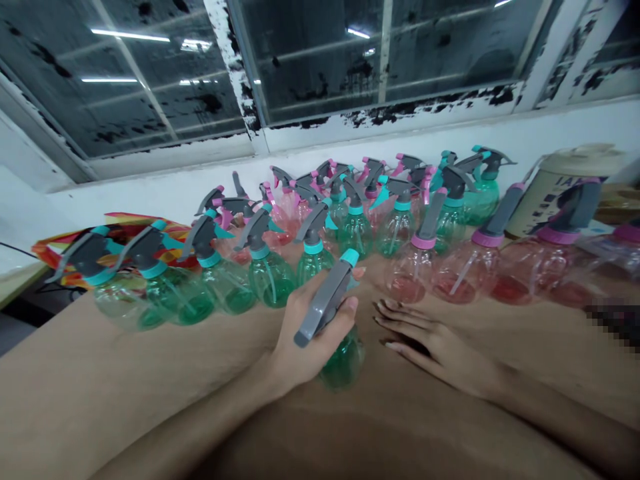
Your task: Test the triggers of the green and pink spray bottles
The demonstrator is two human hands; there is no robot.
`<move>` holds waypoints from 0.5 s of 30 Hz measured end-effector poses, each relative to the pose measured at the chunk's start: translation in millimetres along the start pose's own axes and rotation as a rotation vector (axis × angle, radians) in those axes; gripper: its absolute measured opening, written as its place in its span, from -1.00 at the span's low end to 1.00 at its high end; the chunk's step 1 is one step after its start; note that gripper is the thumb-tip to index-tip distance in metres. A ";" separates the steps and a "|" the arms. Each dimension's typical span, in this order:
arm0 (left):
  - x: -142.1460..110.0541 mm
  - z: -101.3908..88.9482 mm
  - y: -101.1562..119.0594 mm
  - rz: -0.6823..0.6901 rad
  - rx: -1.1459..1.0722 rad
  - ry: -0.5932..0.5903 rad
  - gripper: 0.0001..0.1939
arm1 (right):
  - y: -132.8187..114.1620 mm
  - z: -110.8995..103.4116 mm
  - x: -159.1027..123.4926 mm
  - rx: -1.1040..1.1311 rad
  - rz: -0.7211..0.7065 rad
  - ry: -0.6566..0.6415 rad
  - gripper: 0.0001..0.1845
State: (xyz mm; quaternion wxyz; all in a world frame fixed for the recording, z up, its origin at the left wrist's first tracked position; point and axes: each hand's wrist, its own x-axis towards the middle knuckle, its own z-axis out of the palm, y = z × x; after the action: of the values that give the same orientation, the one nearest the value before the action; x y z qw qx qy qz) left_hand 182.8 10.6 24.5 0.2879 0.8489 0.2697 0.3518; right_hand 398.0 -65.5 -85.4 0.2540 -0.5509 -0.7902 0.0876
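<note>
My left hand (295, 333) is wrapped round the neck of a green spray bottle (344, 365) with a grey and teal spray head. The bottle is at the middle of the table, and the fingers hide its collar and trigger. To its right, my right hand (435, 343) rests palm down on the table, fingers stretched out, holding nothing. Just beyond the hands stand green spray bottles (273, 283) with teal collars on the left. Pink spray bottles (406, 277) with pink collars stand on the right, nearest to my right hand.
More spray bottles in both colours crowd the back of the wooden table (200, 373) along the white wall. A cream jug (560, 173) stands at the back right. Colourful plastic wrapping (135, 227) lies at the back left. Windows (400, 53) rise behind.
</note>
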 end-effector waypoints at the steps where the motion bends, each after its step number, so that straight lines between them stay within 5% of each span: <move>1: -0.2 -0.2 0.2 0.004 0.005 0.005 -0.73 | 0.1 -0.2 0.2 -0.002 -0.005 -0.007 -0.52; 7: -0.3 -0.6 2.5 0.023 0.010 0.033 -0.84 | 0.6 -0.9 0.3 0.020 -0.028 0.004 -0.52; 15: 1.3 -0.6 1.9 -0.023 -0.010 -0.026 -0.73 | 0.8 0.3 -0.2 0.000 -0.011 -0.010 -0.52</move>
State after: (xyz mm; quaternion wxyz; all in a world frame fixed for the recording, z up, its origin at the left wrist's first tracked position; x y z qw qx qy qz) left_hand 183.6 10.3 26.7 0.2995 0.8488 0.2738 0.3389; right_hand 398.6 -65.3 -86.0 0.2505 -0.5461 -0.7944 0.0893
